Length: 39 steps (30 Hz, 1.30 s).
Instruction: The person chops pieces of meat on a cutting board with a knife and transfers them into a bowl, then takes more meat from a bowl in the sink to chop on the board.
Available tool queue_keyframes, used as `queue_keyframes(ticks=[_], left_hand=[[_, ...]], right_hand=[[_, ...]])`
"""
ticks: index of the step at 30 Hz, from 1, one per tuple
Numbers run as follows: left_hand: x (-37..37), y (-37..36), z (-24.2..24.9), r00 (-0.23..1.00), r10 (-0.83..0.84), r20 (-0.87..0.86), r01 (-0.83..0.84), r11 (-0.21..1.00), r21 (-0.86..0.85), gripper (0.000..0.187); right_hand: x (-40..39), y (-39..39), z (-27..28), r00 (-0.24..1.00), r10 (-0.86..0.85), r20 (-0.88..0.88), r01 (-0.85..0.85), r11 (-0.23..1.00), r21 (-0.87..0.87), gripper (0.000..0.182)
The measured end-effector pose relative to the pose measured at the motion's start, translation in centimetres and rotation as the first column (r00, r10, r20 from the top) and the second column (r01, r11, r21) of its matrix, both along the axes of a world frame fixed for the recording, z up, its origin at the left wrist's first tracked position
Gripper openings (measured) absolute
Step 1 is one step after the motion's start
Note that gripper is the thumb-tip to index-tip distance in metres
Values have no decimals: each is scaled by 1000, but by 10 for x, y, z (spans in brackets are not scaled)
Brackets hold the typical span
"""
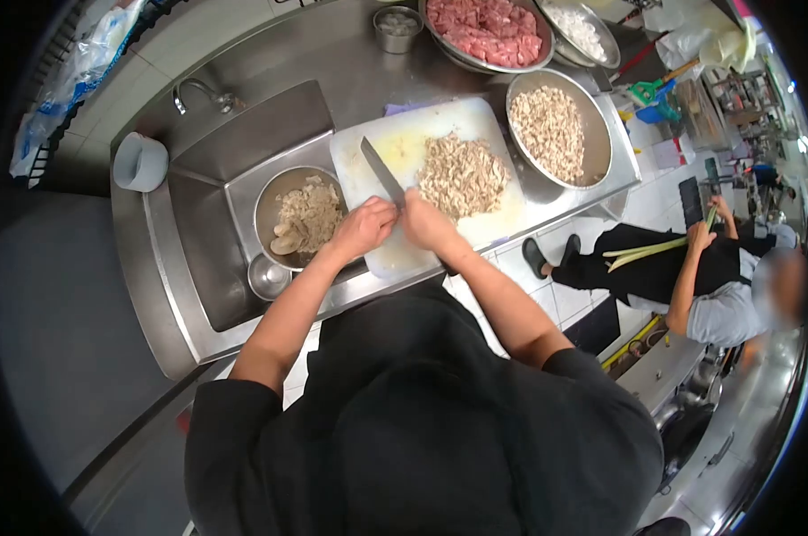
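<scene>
My right hand (424, 221) is wrapped round the handle of a knife (382, 170), whose blade points up and left over the white cutting board (355, 161). Close beside it, my left hand (365, 227) has its fingers bent together over the board's left part; whatever they hold is hidden. A heap of chopped pale brown pieces (462, 176) covers the board's right half. Left of the board, a metal bowl (263, 213) at the sink holds more pale brown food (307, 214). Right of the board stands a large bowl (598, 134) of chopped pieces (547, 132).
Behind the board are a bowl of raw meat (493, 31), a bowl of white pieces (578, 31) and a small metal container (397, 30). A small bowl (269, 277) sits in the sink (203, 259). A co-worker (699, 277) at right holds green stalks (645, 250).
</scene>
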State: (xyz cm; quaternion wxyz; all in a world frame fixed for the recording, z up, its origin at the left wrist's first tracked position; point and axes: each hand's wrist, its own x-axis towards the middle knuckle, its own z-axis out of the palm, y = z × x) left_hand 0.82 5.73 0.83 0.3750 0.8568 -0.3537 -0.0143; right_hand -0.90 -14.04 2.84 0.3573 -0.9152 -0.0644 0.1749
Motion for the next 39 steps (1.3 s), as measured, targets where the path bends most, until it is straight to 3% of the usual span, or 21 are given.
queue_keyframes(ticks=[3, 6, 8, 11, 13, 15, 17, 18, 24, 28, 32, 33, 36, 39], left_hand=[[-1, -2, 8, 1000, 17, 4, -17, 1000, -24, 16], [-3, -3, 4, 999, 38, 13, -37, 998, -41, 14], [-6, -5, 2, 999, 53, 10, -53, 998, -46, 14], [-4, -2, 14, 998, 67, -17, -68, 997, -24, 15], [-15, -2, 19, 977, 209, 31, -208, 977, -45, 16], [-19, 3, 9, 974, 225, 6, -225, 974, -43, 15], [-25, 7, 2, 969, 244, -27, -245, 969, -35, 14], [-25, 7, 1, 966, 257, -21, -258, 966, -27, 14], [-20, 11, 3, 965, 261, -2, -260, 965, 33, 13], [-21, 11, 7, 962, 271, 27, -272, 962, 14, 18], [-30, 15, 13, 933, 340, -119, -348, 936, -55, 20], [-28, 20, 8, 930, 342, -130, -350, 936, -39, 23], [-25, 24, 5, 928, 347, -139, -356, 934, -42, 24], [-25, 17, 0, 917, 368, -154, -374, 927, -12, 20]], right_hand=[[-9, -6, 54, 990, 76, -118, -85, 993, -76, 25], [-18, 7, 3, 998, -69, -10, 69, 998, 13, 27], [12, 3, -8, 998, -68, -2, 68, 994, 88, 29], [39, 7, 24, 996, 69, -58, -75, 990, -117, 31], [29, 0, 43, 993, 114, -35, -118, 985, -127, 31], [9, -4, 65, 984, 175, -29, -178, 974, -141, 31], [-13, -2, 84, 957, 182, -227, -231, 949, -214, 30], [-20, 2, 78, 954, 191, -233, -242, 946, -214, 30], [11, 18, 12, 982, 181, 54, -172, 976, -137, 31], [-3, 9, 56, 967, 203, -153, -230, 957, -179, 37], [-6, 24, 19, 997, 68, -44, -74, 987, -143, 40], [9, 22, 10, 992, 104, -66, -110, 990, -93, 42], [27, 22, 35, 980, 183, -74, -194, 962, -193, 39], [18, 16, 51, 986, 161, -44, -167, 960, -227, 32]])
